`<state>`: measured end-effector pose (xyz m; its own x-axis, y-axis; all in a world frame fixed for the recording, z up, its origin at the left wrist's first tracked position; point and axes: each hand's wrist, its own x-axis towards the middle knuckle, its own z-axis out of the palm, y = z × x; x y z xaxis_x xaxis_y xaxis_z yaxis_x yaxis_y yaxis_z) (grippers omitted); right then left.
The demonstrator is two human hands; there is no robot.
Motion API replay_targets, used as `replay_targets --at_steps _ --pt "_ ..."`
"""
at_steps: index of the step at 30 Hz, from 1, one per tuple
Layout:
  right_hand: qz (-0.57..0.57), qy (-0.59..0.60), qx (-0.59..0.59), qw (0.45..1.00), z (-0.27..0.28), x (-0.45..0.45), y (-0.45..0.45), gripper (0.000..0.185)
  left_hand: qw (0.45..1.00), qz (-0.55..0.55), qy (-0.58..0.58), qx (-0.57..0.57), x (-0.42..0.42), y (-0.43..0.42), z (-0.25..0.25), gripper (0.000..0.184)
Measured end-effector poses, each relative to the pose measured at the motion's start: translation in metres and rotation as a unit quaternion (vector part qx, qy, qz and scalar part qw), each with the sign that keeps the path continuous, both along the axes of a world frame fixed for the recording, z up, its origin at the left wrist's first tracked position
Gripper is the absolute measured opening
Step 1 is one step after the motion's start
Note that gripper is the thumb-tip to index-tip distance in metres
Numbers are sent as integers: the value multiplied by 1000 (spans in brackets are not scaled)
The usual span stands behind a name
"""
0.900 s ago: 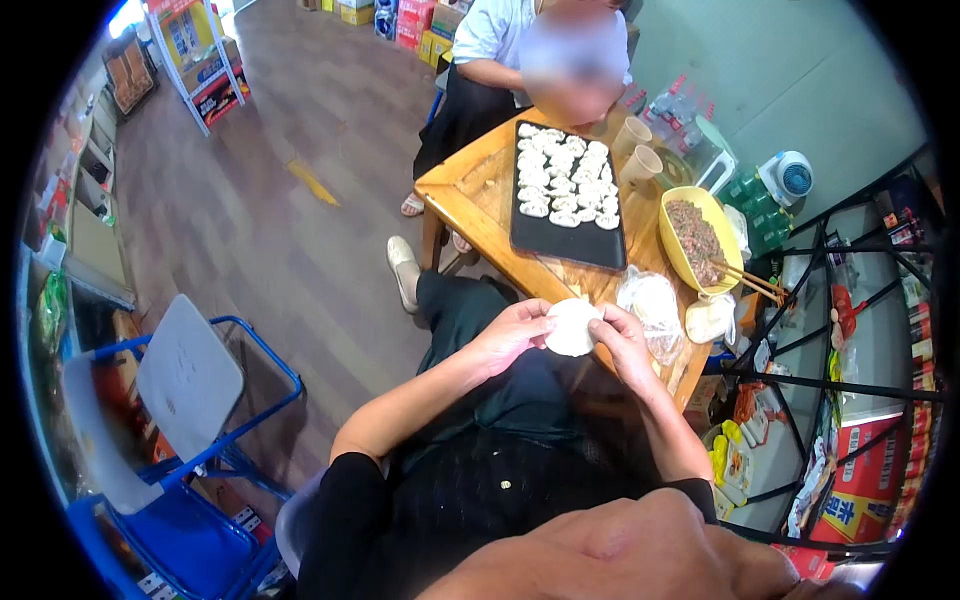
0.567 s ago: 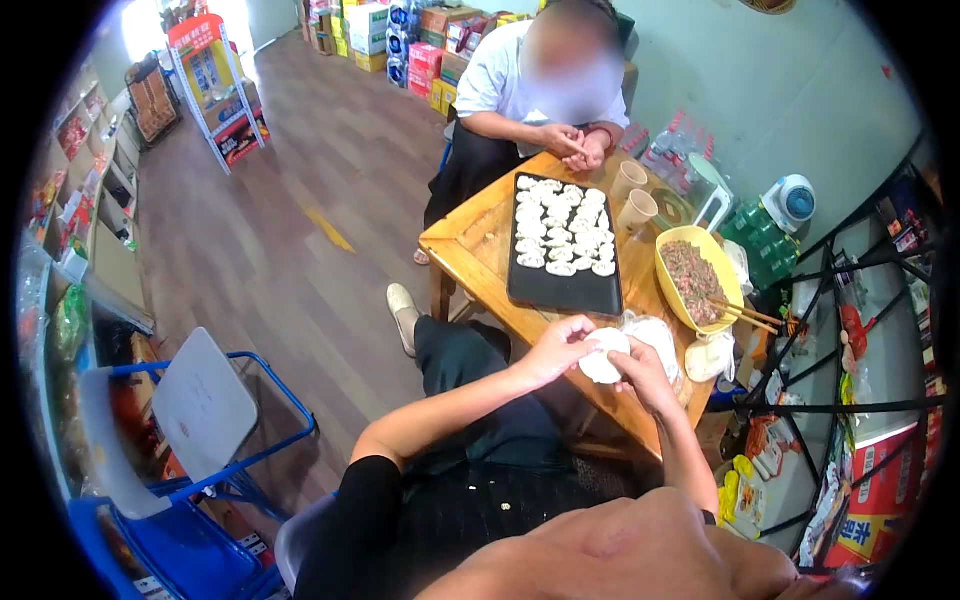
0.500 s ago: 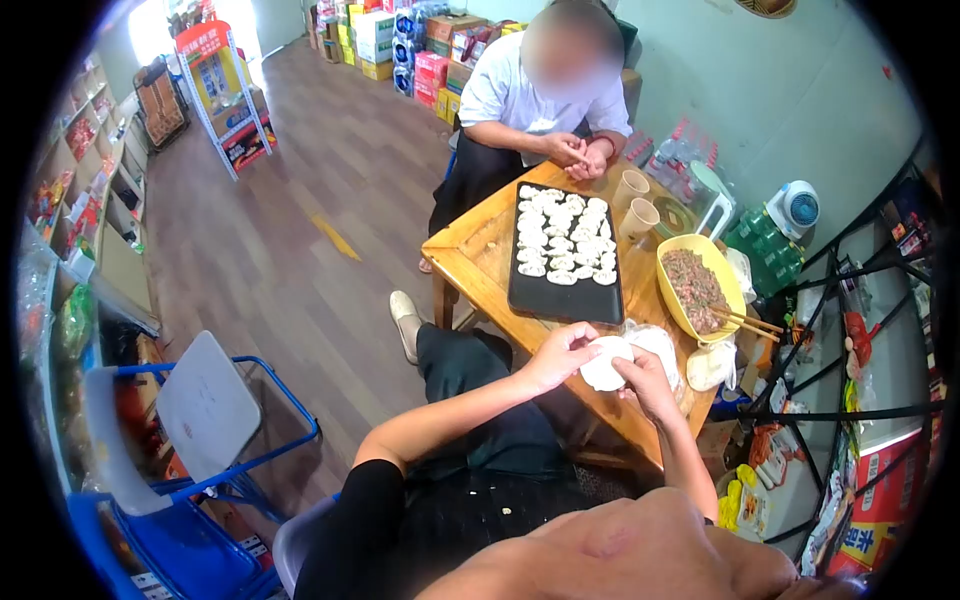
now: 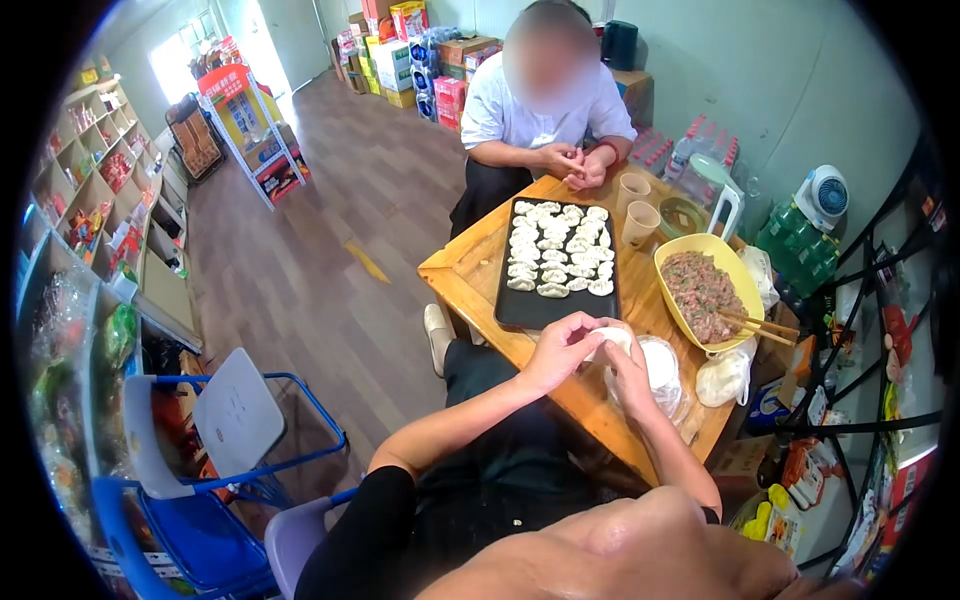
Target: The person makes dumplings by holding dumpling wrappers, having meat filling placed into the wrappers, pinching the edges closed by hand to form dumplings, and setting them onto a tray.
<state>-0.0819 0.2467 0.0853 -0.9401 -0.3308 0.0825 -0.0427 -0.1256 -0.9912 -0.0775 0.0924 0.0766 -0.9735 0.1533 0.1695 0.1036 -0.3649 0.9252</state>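
Note:
Between my left hand (image 4: 562, 352) and my right hand (image 4: 628, 376) is a round white dough wrapper (image 4: 611, 343), gripped by the fingers of both, over the near edge of the wooden table (image 4: 468, 268). Just beyond them lies a black tray (image 4: 530, 313) with rows of white dumplings (image 4: 553, 250). A stack of wrappers (image 4: 659, 362) in clear plastic rests right of my right hand. Farther right stands a yellow bowl (image 4: 735, 268) of minced filling (image 4: 700, 290) with chopsticks. A white bag (image 4: 724, 378) sits below the bowl.
Across the table sits a person (image 4: 550, 110) with hands together on its edge. Two paper cups (image 4: 639, 223) and a lidded container stand behind the bowl. Blue folding chairs (image 4: 240, 410) are at left, a black-framed rack (image 4: 870, 425) at right.
The view has tilted up and turned. My hands have moved right, closer to the wrapper stack, and the wrapper is now more covered by my fingers. The other person's hands have come into view.

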Motion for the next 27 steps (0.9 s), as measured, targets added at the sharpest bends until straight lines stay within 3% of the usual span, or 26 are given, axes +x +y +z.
replay_targets --at_steps 2,4,8,9,12,16,21,27 --pt "11 22 -5 1000 3 -3 5 31 999 14 32 0 -12 7 -9 10" --pt "-19 43 18 999 6 1 10 34 979 113 123 -120 -14 9 -1 11" --pt "-30 -15 -31 999 15 0 18 38 954 183 151 -184 -3 13 26 10" --pt "-44 -51 -96 993 15 2 20 41 973 145 128 -123 4 18 34 7" --pt "-39 -107 -197 974 19 7 25 46 973 98 141 -154 10 28 26 7" --pt "-27 -88 -173 981 13 16 26 52 988 27 86 -123 12 40 21 11" --pt "12 30 -73 997 4 24 22 63 986 -1 83 -146 8 40 8 16" --pt "17 101 35 994 -3 21 19 62 996 -80 -3 -42 6 37 -9 14"
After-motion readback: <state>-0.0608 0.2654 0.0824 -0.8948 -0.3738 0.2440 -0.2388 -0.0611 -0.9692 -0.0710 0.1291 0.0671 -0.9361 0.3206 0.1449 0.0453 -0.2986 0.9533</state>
